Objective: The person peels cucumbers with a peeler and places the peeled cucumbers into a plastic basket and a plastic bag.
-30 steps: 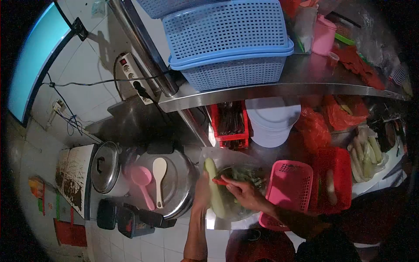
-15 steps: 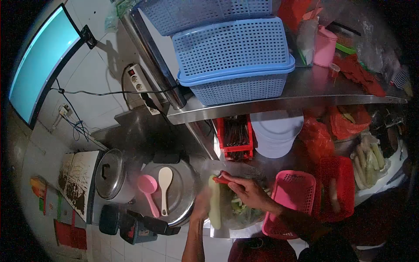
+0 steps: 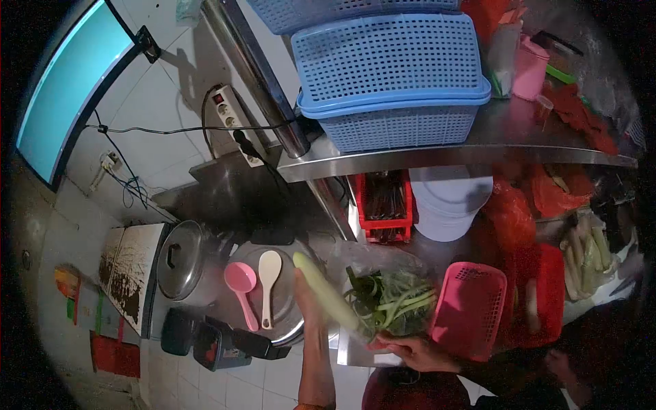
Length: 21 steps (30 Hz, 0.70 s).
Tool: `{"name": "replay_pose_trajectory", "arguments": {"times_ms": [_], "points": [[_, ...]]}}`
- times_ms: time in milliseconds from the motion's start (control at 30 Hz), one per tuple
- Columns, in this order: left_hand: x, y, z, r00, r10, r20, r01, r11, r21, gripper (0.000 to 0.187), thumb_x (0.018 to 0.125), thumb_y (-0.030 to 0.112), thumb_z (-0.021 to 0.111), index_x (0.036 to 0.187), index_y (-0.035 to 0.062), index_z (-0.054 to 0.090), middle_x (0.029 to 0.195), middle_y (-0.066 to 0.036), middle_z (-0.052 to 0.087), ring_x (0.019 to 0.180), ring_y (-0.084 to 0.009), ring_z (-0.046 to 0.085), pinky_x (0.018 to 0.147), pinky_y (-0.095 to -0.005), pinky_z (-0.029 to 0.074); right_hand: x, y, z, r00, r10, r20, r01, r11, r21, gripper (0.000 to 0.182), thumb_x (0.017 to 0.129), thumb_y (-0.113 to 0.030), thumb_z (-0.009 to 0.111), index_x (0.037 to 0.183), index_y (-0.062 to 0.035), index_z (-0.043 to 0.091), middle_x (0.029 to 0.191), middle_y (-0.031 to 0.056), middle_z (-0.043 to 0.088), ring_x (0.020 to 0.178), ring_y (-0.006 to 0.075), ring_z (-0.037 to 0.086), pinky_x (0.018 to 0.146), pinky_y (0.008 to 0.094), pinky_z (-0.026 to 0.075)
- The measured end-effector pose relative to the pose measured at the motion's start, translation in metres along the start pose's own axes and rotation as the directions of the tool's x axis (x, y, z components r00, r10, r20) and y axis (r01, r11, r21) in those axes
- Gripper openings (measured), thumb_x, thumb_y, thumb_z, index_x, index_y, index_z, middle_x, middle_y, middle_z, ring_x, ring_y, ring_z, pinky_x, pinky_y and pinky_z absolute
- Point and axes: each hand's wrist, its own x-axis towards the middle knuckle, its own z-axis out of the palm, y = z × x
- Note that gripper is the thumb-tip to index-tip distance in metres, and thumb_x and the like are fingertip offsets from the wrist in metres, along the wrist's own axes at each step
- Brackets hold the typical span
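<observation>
In the head view, my left hand (image 3: 307, 301) is closed around a long, pale green peeled cucumber (image 3: 328, 294), held tilted with its upper end to the left. Near the cucumber's lower end is my right hand (image 3: 417, 350), its fingers closed on a red-handled peeler (image 3: 378, 343); the blade is blurred. Beside the cucumber, long green peel strips (image 3: 393, 297) lie heaped on clear plastic. A pink basket (image 3: 471, 307) stands just right of the heap.
A pink ladle (image 3: 240, 279) and cream rice paddle (image 3: 270, 273) rest on a large round metal lid (image 3: 287, 321). Behind are a red cutlery box (image 3: 385, 231) and white plates (image 3: 447, 222), below a steel shelf (image 3: 437, 156) bearing blue baskets (image 3: 389, 61). A red tray (image 3: 550, 294) stands right.
My right hand has moved with the peeler from the cucumber's upper end down to its lower end. The cucumber has tilted from upright to slanting, uncovering the peel heap. The view has shifted slightly.
</observation>
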Motion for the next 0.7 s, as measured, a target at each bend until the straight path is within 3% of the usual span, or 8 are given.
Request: {"name": "replay_pose_trajectory", "arguments": {"times_ms": [100,167,233,300,533,600,667,700], "points": [[-0.011,0.005,0.005,0.987,-0.156,0.027,0.151,0.980,0.133,0.049,0.089,0.052,0.048,0.106,0.0059,0.052,0.077,-0.006,0.056,0.065,-0.0182,0.057,0.059,-0.0334,0.049,0.030,-0.021,-0.019,0.991,-0.100,-0.087,0.096,0.994,-0.053,0.036,0.093,-0.010,0.048,0.128,-0.0031,0.047,0.126,0.0149,0.053,0.115,0.0173,0.049,0.096,0.0261,0.034],[-0.016,0.000,0.000,0.961,-0.171,0.219,0.080,0.926,0.370,0.048,0.090,0.049,0.047,0.110,0.0058,0.052,0.087,-0.007,0.058,0.074,-0.0176,0.058,0.065,-0.0332,0.050,0.061,-0.038,-0.030,0.967,-0.187,-0.173,0.170,0.980,-0.105,0.035,0.093,-0.011,0.048,0.128,-0.0032,0.047,0.122,0.0161,0.056,0.109,0.0148,0.052,0.091,0.0256,0.038],[-0.020,-0.011,-0.006,0.939,-0.131,0.317,0.010,0.935,0.355,0.051,0.090,0.050,0.047,0.113,0.0052,0.051,0.092,-0.007,0.058,0.079,-0.0173,0.058,0.068,-0.0326,0.050,0.090,-0.053,-0.039,0.944,-0.254,-0.210,0.219,0.960,-0.177,0.035,0.093,-0.011,0.048,0.127,-0.0034,0.048,0.120,0.0167,0.057,0.104,0.0133,0.054,0.088,0.0252,0.040],[-0.030,-0.007,-0.003,0.915,-0.097,0.392,-0.047,0.939,0.342,0.054,0.089,0.051,0.048,0.116,0.0045,0.050,0.097,-0.007,0.058,0.083,-0.0170,0.058,0.071,-0.0320,0.049,0.109,-0.064,-0.045,0.980,-0.148,-0.136,0.143,0.989,-0.044,0.035,0.093,-0.010,0.048,0.128,-0.0035,0.047,0.126,0.0120,0.055,0.109,0.0108,0.051,0.090,0.0244,0.038],[-0.013,-0.008,0.008,0.992,-0.050,0.117,0.031,0.986,0.163,0.060,0.088,0.059,0.042,0.116,0.0058,0.050,0.093,-0.008,0.055,0.078,-0.0178,0.055,0.069,-0.0332,0.047,0.045,-0.003,0.006,0.972,-0.171,-0.160,0.150,0.979,-0.138,0.034,0.094,-0.015,0.049,0.126,-0.0052,0.050,0.117,0.0192,0.057,0.095,0.0191,0.060,0.081,0.0298,0.045],[-0.006,-0.007,0.004,0.995,-0.015,-0.100,0.030,0.989,0.144,0.058,0.087,0.059,0.043,0.110,0.0065,0.051,0.086,-0.007,0.054,0.074,-0.0176,0.055,0.064,-0.0335,0.047,0.015,0.013,0.005,0.976,-0.177,-0.128,0.163,0.980,-0.112,0.034,0.093,-0.015,0.050,0.126,-0.0058,0.050,0.119,0.0195,0.056,0.094,0.0197,0.060,0.080,0.0303,0.046],[-0.003,-0.009,0.000,0.993,-0.012,-0.119,0.023,0.995,0.093,0.058,0.087,0.060,0.043,0.109,0.0065,0.051,0.084,-0.007,0.055,0.073,-0.0174,0.055,0.062,-0.0327,0.047,-0.010,0.010,0.006,0.996,0.073,0.052,-0.070,0.996,-0.060,0.035,0.092,-0.014,0.050,0.126,-0.0064,0.050,0.123,0.0194,0.054,0.097,0.0200,0.060,0.083,0.0298,0.045],[0.001,-0.008,0.002,0.992,-0.005,-0.129,0.010,0.999,0.032,0.059,0.086,0.061,0.044,0.108,0.0064,0.052,0.083,-0.006,0.055,0.071,-0.0172,0.055,0.060,-0.0318,0.047,-0.009,0.003,0.003,0.997,0.066,0.048,-0.063,0.996,-0.062,0.035,0.092,-0.014,0.050,0.126,-0.0064,0.050,0.123,0.0194,0.054,0.097,0.0200,0.060,0.083,0.0298,0.045]]}}
